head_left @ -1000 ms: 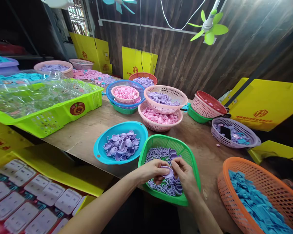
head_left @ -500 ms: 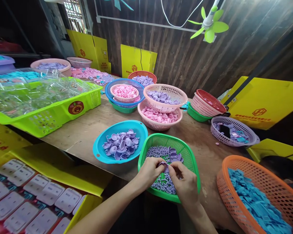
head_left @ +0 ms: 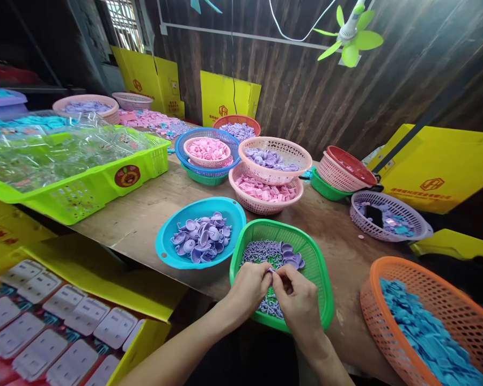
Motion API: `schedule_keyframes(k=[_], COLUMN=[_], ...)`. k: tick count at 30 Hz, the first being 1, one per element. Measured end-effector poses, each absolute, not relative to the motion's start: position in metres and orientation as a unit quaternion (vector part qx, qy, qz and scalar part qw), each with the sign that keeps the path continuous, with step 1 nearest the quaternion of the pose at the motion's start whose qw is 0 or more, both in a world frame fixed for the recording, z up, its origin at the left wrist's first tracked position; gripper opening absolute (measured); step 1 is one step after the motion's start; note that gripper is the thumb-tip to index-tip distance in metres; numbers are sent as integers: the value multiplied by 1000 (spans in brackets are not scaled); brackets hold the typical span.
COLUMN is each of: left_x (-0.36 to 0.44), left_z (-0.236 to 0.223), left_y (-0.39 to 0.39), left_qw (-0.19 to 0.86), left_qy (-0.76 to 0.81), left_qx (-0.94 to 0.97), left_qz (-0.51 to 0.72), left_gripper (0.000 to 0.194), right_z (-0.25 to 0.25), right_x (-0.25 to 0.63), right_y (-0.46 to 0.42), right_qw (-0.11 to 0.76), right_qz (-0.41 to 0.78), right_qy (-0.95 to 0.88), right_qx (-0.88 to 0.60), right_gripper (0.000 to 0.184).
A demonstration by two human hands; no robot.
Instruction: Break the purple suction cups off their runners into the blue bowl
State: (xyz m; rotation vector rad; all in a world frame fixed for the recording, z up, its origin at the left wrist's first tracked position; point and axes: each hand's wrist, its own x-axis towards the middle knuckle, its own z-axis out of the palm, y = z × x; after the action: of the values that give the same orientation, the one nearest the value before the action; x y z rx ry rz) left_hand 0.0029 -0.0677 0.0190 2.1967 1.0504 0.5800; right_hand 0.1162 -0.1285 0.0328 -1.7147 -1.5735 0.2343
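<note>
My left hand (head_left: 251, 287) and my right hand (head_left: 298, 295) meet over the green basket (head_left: 324, 284), fingertips pinched together. Between them they grip a small purple plastic cup (head_left: 270, 270), mostly covered by the fingers. Under and behind the hands the basket holds many thin, curved purple plastic pieces (head_left: 261, 251). A few loose purple cups (head_left: 292, 257) lie at its far right side. Left of it, a blue oval basin (head_left: 163, 244) contains a heap of purple cups with thin curved handles (head_left: 203, 238).
Stacked pink baskets (head_left: 265, 206) of purple and pink parts stand behind. An orange basket (head_left: 372, 300) of blue pieces is at right. At left are a lime crate (head_left: 145, 166) with clear bags and a yellow carton (head_left: 145, 343) of packed white pieces.
The purple cup showed more clearly between my fingers before; now the fingertips have closed in and cover most of it. The whole view has shifted slightly.
</note>
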Motion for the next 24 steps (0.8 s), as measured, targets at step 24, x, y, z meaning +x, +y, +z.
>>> schedule_keyframes(k=[24], left_x=[-90], left_z=[53], left_y=[34], left_qw=[-18], left_qy=[645], left_qx=[740], left_qz=[192], left_gripper=[46], right_z=[-27], right_x=[161], right_y=[-14], right_qw=[16], right_qz=[126], right_qy=[-718], right_qx=[-684], right_gripper=[33])
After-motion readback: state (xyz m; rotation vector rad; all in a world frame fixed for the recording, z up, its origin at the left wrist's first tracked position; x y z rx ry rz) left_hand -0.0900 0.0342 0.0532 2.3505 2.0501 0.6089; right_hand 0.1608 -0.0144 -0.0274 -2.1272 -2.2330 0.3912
